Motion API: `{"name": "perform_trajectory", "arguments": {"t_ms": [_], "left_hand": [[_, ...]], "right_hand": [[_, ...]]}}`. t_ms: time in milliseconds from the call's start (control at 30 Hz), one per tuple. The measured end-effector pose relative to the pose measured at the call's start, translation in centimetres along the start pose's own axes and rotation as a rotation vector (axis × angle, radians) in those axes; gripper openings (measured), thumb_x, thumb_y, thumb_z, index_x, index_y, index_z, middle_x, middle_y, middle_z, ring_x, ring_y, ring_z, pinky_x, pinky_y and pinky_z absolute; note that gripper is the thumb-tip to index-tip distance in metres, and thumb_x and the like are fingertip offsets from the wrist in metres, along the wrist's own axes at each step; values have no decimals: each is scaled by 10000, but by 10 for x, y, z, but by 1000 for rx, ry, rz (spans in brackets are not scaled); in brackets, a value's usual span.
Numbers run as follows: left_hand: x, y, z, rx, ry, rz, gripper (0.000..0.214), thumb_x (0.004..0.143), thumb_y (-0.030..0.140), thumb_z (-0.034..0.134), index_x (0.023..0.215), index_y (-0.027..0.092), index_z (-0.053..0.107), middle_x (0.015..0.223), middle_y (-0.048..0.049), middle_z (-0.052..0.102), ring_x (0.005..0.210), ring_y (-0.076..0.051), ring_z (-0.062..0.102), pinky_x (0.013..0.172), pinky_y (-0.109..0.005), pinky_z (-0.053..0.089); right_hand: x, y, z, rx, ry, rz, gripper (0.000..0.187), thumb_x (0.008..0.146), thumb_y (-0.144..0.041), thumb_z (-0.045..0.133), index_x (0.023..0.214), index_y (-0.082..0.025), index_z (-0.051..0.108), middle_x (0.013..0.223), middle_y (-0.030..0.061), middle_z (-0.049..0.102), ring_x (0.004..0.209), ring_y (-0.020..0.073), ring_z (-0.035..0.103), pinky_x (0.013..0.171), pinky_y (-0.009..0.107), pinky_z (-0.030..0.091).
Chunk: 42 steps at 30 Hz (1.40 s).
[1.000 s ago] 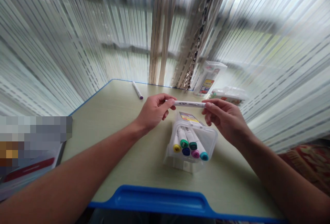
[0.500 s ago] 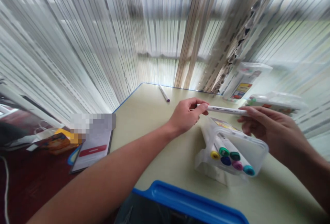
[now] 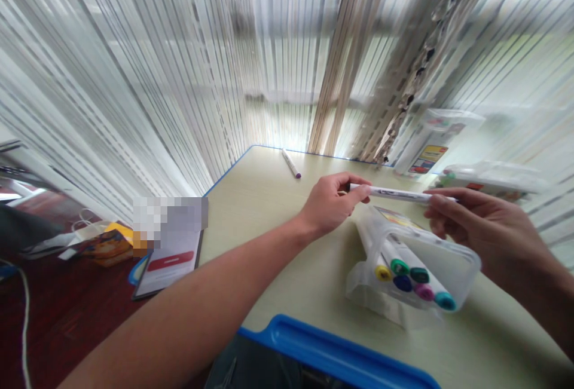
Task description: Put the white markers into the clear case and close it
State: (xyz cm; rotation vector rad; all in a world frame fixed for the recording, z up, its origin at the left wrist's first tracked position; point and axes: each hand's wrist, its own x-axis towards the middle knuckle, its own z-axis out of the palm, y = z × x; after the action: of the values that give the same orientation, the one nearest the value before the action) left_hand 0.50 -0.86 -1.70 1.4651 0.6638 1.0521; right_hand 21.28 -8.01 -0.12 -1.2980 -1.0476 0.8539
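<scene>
A white marker (image 3: 397,195) is held level between my two hands, above the back of an open clear plastic case. My left hand (image 3: 334,201) pinches its dark left end. The fingers of my right hand (image 3: 475,216) are closed on its other end. Below, the translucent case (image 3: 466,257) lies on its side with its mouth toward me. Several markers sit in it, caps outward, among them a yellow-capped marker (image 3: 382,273), a pink-capped marker (image 3: 423,291) and a turquoise-capped marker (image 3: 445,300).
A purple-capped marker (image 3: 291,164) lies near the far edge of the table (image 3: 251,198). Clear packages (image 3: 430,144) stand at the back right. On the left is a tablet-like device (image 3: 170,263), partly blurred. A blue tray rim (image 3: 341,353) runs along the front; string curtains hang behind.
The whole view has shifted slightly, so everything appears a little farther right. Both hands keep their hold on the marker, and slightly more of its right end shows past my right fingers.
</scene>
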Motion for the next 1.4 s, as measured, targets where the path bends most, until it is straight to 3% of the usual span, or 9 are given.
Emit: {"name": "perform_trajectory", "arguments": {"t_ms": [167,333,500,733,967,1133,1267,1400], "left_hand": [[0,-8,-1,109,-34,99,316,760,382,748,918,112,700,773,-43,662,594,-69,509,540,-206,388],[1,-5,-2,74,-20,72,323,763,391,750,908,108,699,725,-30,646,538,-52,462,495,-198,346],[1,3,0,-66,7,-3,204,875,292,622,947,108,674,756,-40,665,451,-28,413,451,-197,337],[0,11,1,-157,40,-122,222,932,178,452,1017,113,647,853,-80,710,445,-45,471,448,-207,372],[0,9,1,-21,22,-36,164,852,209,623,962,95,664,762,-38,669,440,-37,446,436,-200,343],[-2,10,2,54,-6,9,245,729,281,777,865,111,665,636,27,597,470,-47,445,456,-190,339],[-3,11,2,60,-11,12,252,731,305,780,854,117,665,620,31,588,460,-47,440,443,-191,326],[-1,12,1,20,24,-2,236,796,315,720,907,114,666,707,-15,648,439,-41,429,424,-198,316]], "right_hand": [[-2,0,-1,-77,-19,-6,384,521,-387,920,778,-170,734,470,10,596,406,77,475,339,131,303],[-1,-3,0,19,-15,28,345,550,-410,903,747,-176,745,551,20,628,444,90,526,396,166,410],[2,-5,-1,107,2,56,246,681,-339,822,861,-177,779,739,86,717,432,105,537,377,218,411],[5,-6,-4,186,-31,59,217,775,-277,714,940,-142,753,751,96,731,438,121,555,401,242,421],[9,4,-9,115,-123,-31,237,722,-322,810,889,-175,729,679,18,689,437,73,526,412,197,403],[8,7,-9,98,-141,-63,265,652,-311,870,807,-181,699,557,-42,593,429,76,497,410,203,403],[8,7,-9,112,-162,-59,233,680,-306,856,790,-179,694,531,-43,588,412,70,490,399,191,373],[9,5,-11,130,-167,-35,233,734,-360,809,846,-178,716,638,-5,661,423,67,507,408,198,394]]}}
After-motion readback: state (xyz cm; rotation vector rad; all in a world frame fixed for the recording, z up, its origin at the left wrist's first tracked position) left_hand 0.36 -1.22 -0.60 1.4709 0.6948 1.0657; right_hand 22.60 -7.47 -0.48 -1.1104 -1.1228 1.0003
